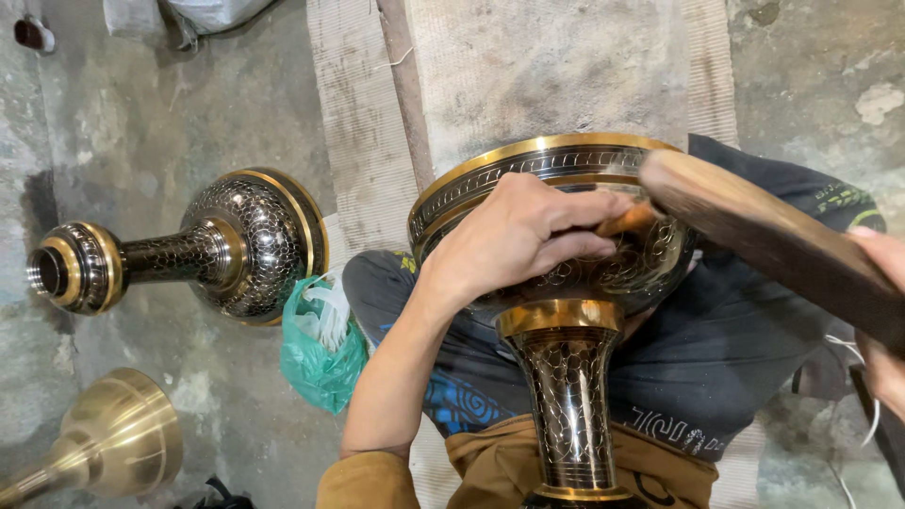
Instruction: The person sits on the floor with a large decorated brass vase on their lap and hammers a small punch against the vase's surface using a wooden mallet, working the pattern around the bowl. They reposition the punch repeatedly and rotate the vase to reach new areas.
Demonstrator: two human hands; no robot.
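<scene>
A large black and gold engraved metal vase [566,377] lies across my lap with its wide base pointing away from me. My left hand [514,236] rests on its rounded body and pinches a small brownish tool [630,221] against the metal. My right hand [881,320] at the right edge grips a dark wooden mallet [764,236] whose head is over the vase's base rim, close to the small tool.
A second engraved black and gold vase [189,250] lies on the concrete floor to the left. A plain brass vase [104,443] lies at the lower left. A green plastic bag [320,349] sits beside my knee. A woven mat [528,66] stretches ahead.
</scene>
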